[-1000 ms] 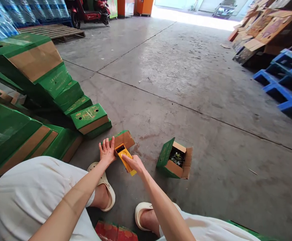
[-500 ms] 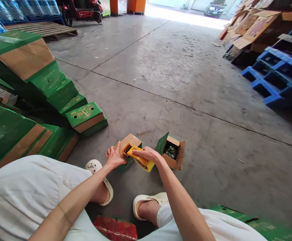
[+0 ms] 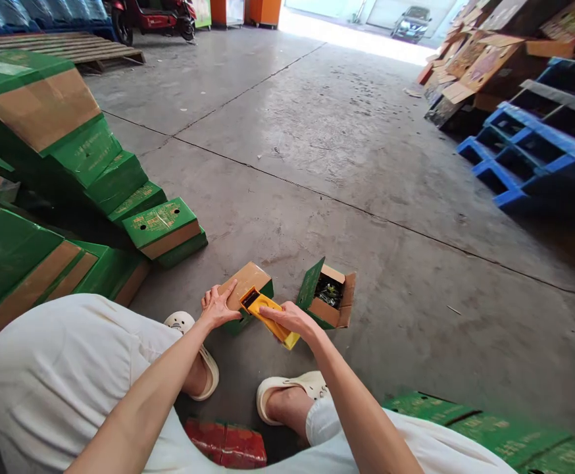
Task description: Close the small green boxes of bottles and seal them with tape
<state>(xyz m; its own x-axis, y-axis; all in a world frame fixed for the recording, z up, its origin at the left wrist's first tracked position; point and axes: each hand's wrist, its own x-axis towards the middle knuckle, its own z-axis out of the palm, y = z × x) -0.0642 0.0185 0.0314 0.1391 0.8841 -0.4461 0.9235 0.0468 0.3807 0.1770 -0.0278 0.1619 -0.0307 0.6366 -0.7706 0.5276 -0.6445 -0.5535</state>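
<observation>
A small green-and-brown cardboard box (image 3: 250, 274) sits closed on the floor in front of me. My left hand (image 3: 218, 307) grips its left end, the index finger stretched over the brown top and the thumb on the near side. My right hand (image 3: 291, 318) is closed around a yellow tape dispenser (image 3: 269, 316), its dark-edged head close to the box's near right edge. Whether the head touches the box I cannot tell. Just right of the hand, a second green box (image 3: 312, 288) stands with flaps up, showing dark, shiny plastic-wrapped contents.
Stacked green boxes (image 3: 162, 227) rise on the left. Blue pallets (image 3: 529, 148) and flattened cardboard (image 3: 489, 62) are at the right. A red package (image 3: 225, 444) lies between my feet, with more green boxes (image 3: 504, 431) beside my right leg. A scooter (image 3: 154, 16) stands far back.
The tape dispenser has tilted and shifted from over the box's top toward its near right edge. My left hand stays on the box. The whole view has shifted slightly.
</observation>
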